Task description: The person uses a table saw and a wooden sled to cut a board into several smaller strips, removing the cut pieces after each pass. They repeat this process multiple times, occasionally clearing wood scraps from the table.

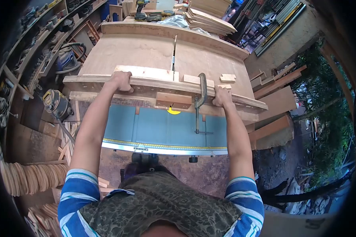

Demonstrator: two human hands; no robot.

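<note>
A plywood crosscut sled (130, 49) rests on a blue-grey table saw (152, 128), its slot running away from me. My left hand (122, 81) is closed over the near wooden fence (154, 83), at the left end of a pale board (146, 72) lying against its far side. Farther right, my right hand (223, 96) wraps round the same fence, just beside a metal G-clamp (202, 93). That clamp grips the fence where a short wood piece (197, 80) lies behind it. Small offcuts (228, 78) lie on the sled near my right hand.
A yellow guard piece (173, 111) projects below the fence's block. A measuring tape strip (166, 146) runs along the saw's front rail. Shop vacuums (56, 103) stand left, near shelves. Stacked boards (209, 21) and a cordless drill (141, 6) are behind the sled.
</note>
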